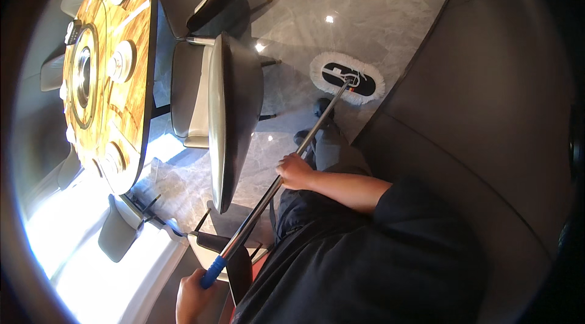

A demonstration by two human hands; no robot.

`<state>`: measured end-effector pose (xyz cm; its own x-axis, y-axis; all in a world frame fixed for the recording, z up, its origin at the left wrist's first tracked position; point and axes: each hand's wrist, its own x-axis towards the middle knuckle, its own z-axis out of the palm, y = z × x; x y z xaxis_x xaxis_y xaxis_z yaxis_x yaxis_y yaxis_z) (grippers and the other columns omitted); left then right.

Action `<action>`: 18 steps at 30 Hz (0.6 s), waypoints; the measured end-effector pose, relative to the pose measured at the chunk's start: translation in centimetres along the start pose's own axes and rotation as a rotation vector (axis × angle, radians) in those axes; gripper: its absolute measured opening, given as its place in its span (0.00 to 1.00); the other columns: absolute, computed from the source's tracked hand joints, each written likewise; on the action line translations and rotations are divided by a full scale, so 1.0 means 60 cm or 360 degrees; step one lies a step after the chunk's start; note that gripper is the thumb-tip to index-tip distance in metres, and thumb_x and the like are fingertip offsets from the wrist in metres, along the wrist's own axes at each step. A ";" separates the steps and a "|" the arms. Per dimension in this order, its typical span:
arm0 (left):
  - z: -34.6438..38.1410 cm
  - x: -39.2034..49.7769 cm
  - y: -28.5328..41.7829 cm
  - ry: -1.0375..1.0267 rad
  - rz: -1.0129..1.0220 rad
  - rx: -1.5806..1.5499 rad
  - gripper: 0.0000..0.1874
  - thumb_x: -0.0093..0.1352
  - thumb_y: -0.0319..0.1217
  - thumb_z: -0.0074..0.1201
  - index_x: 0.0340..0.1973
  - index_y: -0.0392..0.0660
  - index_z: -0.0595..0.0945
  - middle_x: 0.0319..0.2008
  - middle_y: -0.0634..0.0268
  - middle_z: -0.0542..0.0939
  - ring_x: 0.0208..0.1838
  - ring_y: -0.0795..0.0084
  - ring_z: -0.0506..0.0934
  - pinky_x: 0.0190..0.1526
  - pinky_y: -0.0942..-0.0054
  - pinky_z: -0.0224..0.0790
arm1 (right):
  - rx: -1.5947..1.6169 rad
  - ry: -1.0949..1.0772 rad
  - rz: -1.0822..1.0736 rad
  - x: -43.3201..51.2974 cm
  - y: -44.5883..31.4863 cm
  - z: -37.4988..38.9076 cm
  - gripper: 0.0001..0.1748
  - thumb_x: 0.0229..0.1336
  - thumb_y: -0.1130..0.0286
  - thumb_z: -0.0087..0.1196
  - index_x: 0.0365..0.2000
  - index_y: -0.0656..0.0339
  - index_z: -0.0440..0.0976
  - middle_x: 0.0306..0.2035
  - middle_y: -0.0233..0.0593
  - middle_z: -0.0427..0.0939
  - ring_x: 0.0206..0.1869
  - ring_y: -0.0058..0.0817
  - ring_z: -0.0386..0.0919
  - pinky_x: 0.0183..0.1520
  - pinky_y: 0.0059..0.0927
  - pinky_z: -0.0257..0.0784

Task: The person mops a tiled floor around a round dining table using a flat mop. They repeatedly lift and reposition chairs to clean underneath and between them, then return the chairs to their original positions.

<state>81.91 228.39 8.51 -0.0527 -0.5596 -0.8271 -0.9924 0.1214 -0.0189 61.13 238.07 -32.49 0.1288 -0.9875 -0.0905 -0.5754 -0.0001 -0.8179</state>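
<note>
A dust mop with a metal handle (258,211) runs diagonally across the view. My right hand (295,171) is closed around the middle of its shaft. Lower left, my left hand (194,294) grips the handle's end at the blue sleeve (213,271); part of that hand is hidden. At the far end, the oval mop head (348,78), with a white fringe and a dark centre, lies flat on the grey marbled tile floor (292,13), just beyond my dark shoes (323,107).
A wooden table (130,114) with stacked white dishes (121,62) and a round inset stands at left. Around it are padded chairs (237,118), their legs reaching onto the floor. Behind me is another chair (205,251). A dark panelled surface (461,77) borders the floor on the right.
</note>
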 end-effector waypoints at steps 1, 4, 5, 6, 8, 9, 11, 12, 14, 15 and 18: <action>-0.001 0.008 0.012 -0.0038 -0.0039 -0.0003 0.13 0.54 0.29 0.60 0.34 0.36 0.82 0.23 0.48 0.80 0.27 0.55 0.81 0.33 0.63 0.73 | -0.0021 -0.0025 -0.0003 -0.002 0.007 -0.011 0.12 0.32 0.64 0.61 0.19 0.59 0.72 0.27 0.43 0.75 0.38 0.44 0.75 0.44 0.45 0.67; 0.024 0.036 0.037 -0.0047 -0.0022 0.0052 0.16 0.55 0.29 0.59 0.38 0.37 0.81 0.26 0.43 0.81 0.33 0.46 0.82 0.37 0.58 0.74 | -0.0216 -0.0076 0.0125 -0.013 0.055 -0.026 0.14 0.30 0.64 0.62 0.21 0.60 0.74 0.29 0.42 0.76 0.39 0.43 0.75 0.44 0.46 0.67; 0.047 0.058 0.025 -0.0058 0.0045 0.0045 0.17 0.55 0.30 0.58 0.41 0.39 0.80 0.27 0.43 0.81 0.35 0.44 0.81 0.38 0.56 0.74 | -0.0254 -0.0108 0.0174 -0.017 0.078 -0.042 0.14 0.30 0.64 0.62 0.21 0.59 0.74 0.29 0.42 0.76 0.39 0.44 0.75 0.44 0.46 0.67; 0.065 0.080 0.035 -0.0138 0.0058 -0.0002 0.17 0.57 0.31 0.58 0.42 0.40 0.79 0.28 0.43 0.81 0.37 0.42 0.81 0.39 0.53 0.74 | -0.0297 -0.0157 0.0213 -0.020 0.102 -0.059 0.14 0.30 0.63 0.62 0.21 0.58 0.75 0.30 0.42 0.76 0.39 0.44 0.75 0.45 0.47 0.67; 0.093 0.132 0.073 -0.0184 0.0279 0.0012 0.17 0.61 0.34 0.56 0.44 0.41 0.76 0.30 0.42 0.81 0.38 0.39 0.79 0.40 0.49 0.73 | -0.0352 -0.0063 0.0251 -0.031 0.170 -0.070 0.12 0.31 0.63 0.62 0.20 0.56 0.74 0.28 0.42 0.75 0.38 0.45 0.74 0.45 0.48 0.66; 0.118 0.160 0.078 -0.0251 0.0238 0.0040 0.18 0.62 0.33 0.56 0.46 0.41 0.75 0.29 0.40 0.81 0.38 0.38 0.79 0.40 0.47 0.73 | -0.0435 0.0042 0.0243 -0.034 0.206 -0.076 0.10 0.32 0.65 0.62 0.19 0.55 0.73 0.27 0.42 0.74 0.38 0.46 0.73 0.45 0.47 0.66; 0.161 0.211 0.094 -0.0257 0.0441 0.0019 0.22 0.63 0.34 0.57 0.50 0.41 0.72 0.30 0.39 0.80 0.37 0.37 0.79 0.42 0.46 0.72 | -0.0512 0.0130 0.0437 -0.047 0.258 -0.098 0.07 0.36 0.70 0.61 0.22 0.55 0.77 0.32 0.40 0.76 0.44 0.43 0.73 0.52 0.44 0.67; 0.175 0.235 0.101 -0.0264 0.0516 0.0071 0.23 0.63 0.35 0.57 0.51 0.40 0.71 0.30 0.39 0.80 0.37 0.36 0.79 0.42 0.45 0.72 | -0.0660 0.0157 0.0527 -0.049 0.285 -0.100 0.07 0.36 0.69 0.62 0.22 0.54 0.76 0.33 0.40 0.75 0.46 0.42 0.72 0.54 0.43 0.66; 0.187 0.262 0.112 -0.0271 0.0684 0.0085 0.25 0.63 0.35 0.57 0.54 0.41 0.71 0.30 0.38 0.80 0.37 0.36 0.79 0.43 0.45 0.72 | -0.0679 0.0169 0.0611 -0.057 0.324 -0.111 0.07 0.37 0.68 0.62 0.22 0.54 0.76 0.33 0.41 0.75 0.46 0.42 0.72 0.54 0.44 0.66; 0.192 0.271 0.103 -0.0271 0.0762 0.0086 0.25 0.63 0.35 0.57 0.55 0.41 0.70 0.31 0.38 0.80 0.38 0.36 0.79 0.43 0.45 0.72 | -0.0689 0.0172 0.0644 -0.053 0.323 -0.109 0.07 0.37 0.68 0.62 0.22 0.54 0.76 0.33 0.41 0.75 0.46 0.42 0.72 0.54 0.44 0.66; 0.186 0.266 0.045 -0.0263 0.0688 0.0120 0.26 0.63 0.33 0.56 0.56 0.42 0.70 0.31 0.38 0.80 0.39 0.36 0.79 0.43 0.45 0.72 | -0.0714 0.0311 0.0645 -0.037 0.288 -0.053 0.09 0.36 0.67 0.64 0.22 0.54 0.76 0.33 0.42 0.76 0.46 0.42 0.73 0.54 0.44 0.66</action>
<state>79.66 228.92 -11.03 -0.4350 -0.3074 -0.8463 -0.8722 0.3773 0.3113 48.34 239.74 -44.60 -0.2956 -0.9335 -0.2029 -0.8355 0.3556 -0.4189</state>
